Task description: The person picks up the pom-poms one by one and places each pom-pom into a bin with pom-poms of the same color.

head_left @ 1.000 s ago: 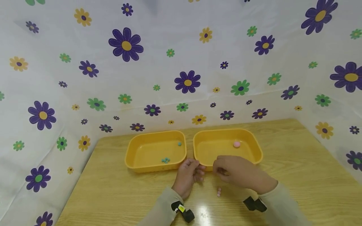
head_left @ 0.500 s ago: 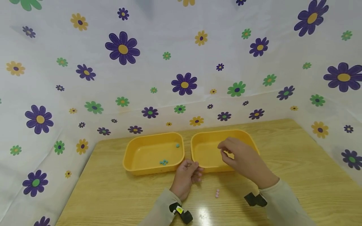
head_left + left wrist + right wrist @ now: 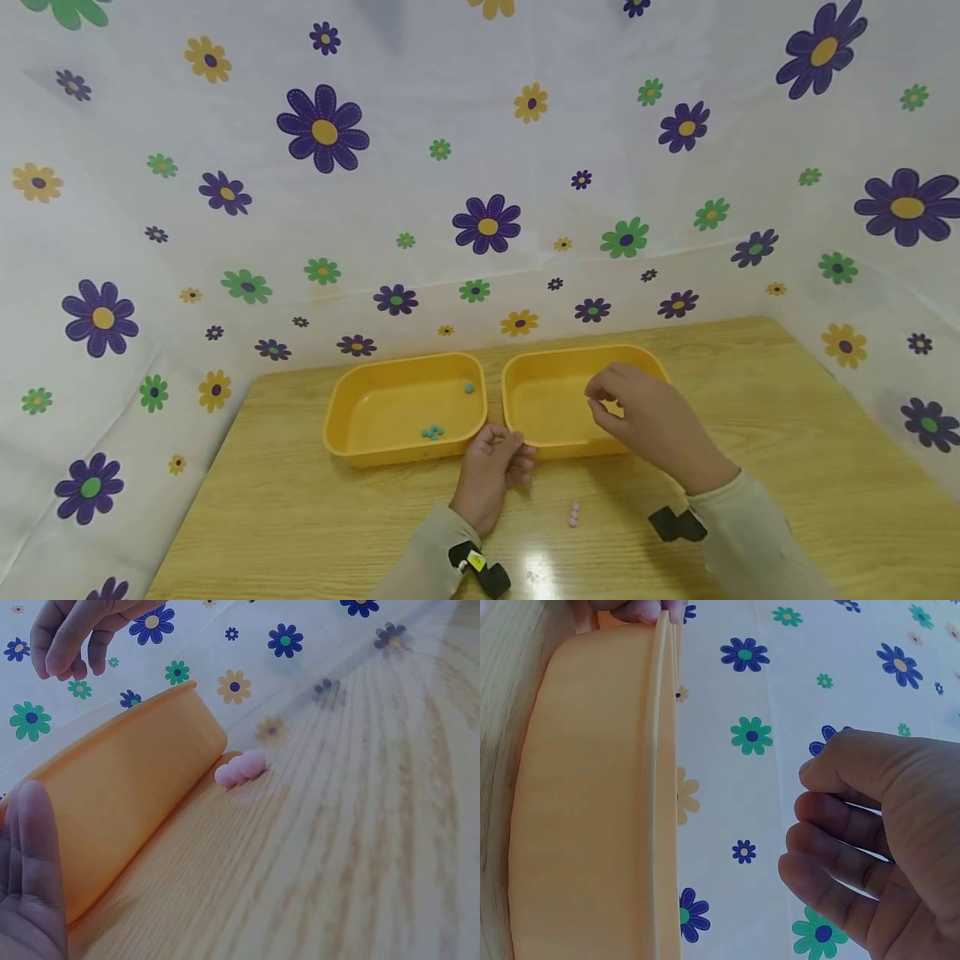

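My left hand [image 3: 483, 482] pinches the front left corner of the right yellow tray [image 3: 570, 451], thumb at the rim. Above that tray hovers my right hand [image 3: 658, 427], fingers loosely curled. In the right wrist view, a gap shows between the right thumb and fingertips [image 3: 802, 875], and nothing is held there. A short row of small pink balls [image 3: 573, 515] lies on the table in front of the right tray; the left wrist view shows these pink balls [image 3: 241, 769] touching one another. The right part of the tray's inside is hidden behind my right hand.
A second yellow tray [image 3: 375, 457] stands to the left, close beside the first. Inside it are several small teal balls [image 3: 432, 432] near the front and one teal ball [image 3: 468, 388] at the back right. A flowered cloth [image 3: 405, 183] hangs behind the wooden table [image 3: 300, 517].
My right hand has risen from the right tray's front edge to above the tray, its fingers loosening. It now covers the pink ball seen inside earlier. The left hand stays at the corner.
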A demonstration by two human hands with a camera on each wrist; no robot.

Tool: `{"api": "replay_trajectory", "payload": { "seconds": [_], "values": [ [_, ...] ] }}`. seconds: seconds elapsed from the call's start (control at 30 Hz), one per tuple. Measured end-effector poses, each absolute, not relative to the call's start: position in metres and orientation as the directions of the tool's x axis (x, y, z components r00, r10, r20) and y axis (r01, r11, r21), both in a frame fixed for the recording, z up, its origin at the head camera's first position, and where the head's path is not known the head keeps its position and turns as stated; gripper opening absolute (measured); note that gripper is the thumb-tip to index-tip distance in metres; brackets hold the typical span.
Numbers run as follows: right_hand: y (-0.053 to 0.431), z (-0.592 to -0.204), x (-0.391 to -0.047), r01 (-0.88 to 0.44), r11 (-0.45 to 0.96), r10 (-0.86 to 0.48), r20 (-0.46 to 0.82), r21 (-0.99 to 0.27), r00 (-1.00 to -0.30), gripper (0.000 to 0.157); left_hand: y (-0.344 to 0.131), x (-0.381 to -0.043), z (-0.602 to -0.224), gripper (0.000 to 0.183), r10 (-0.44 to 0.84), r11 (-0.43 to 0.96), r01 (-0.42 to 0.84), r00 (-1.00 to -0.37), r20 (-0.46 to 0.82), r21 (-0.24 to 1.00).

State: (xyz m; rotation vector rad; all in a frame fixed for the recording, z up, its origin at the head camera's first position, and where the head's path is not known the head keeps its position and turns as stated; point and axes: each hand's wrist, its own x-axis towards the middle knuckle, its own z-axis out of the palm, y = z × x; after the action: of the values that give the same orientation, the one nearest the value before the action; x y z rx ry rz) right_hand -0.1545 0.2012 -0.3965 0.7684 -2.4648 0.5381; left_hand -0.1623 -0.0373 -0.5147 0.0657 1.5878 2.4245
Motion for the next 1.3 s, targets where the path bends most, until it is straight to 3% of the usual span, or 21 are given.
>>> {"api": "replay_trajectory", "payload": {
  "seconds": [0.23,0.97,1.3],
  "values": [
    [0.199,-0.399,-0.155,-0.617,0.756,-0.422,0.56,-0.216,-0.713,0.017,-0.037,-0.162,-0.517,0.015,0.204,-0.393,-0.165,-0.975,-0.089,0.905],
    [0.197,-0.404,-0.158,-0.552,0.78,-0.394,0.454,-0.295,-0.799,0.018,-0.037,-0.16,-0.513,0.016,0.176,-0.363,-0.123,-0.982,-0.061,0.924],
    [0.2,-0.399,-0.193,-0.514,0.79,-0.408,0.34,-0.334,-0.848,0.01,-0.037,-0.159,-0.511,0.016,0.167,-0.353,-0.113,-0.984,-0.057,0.929]
  ]
}}
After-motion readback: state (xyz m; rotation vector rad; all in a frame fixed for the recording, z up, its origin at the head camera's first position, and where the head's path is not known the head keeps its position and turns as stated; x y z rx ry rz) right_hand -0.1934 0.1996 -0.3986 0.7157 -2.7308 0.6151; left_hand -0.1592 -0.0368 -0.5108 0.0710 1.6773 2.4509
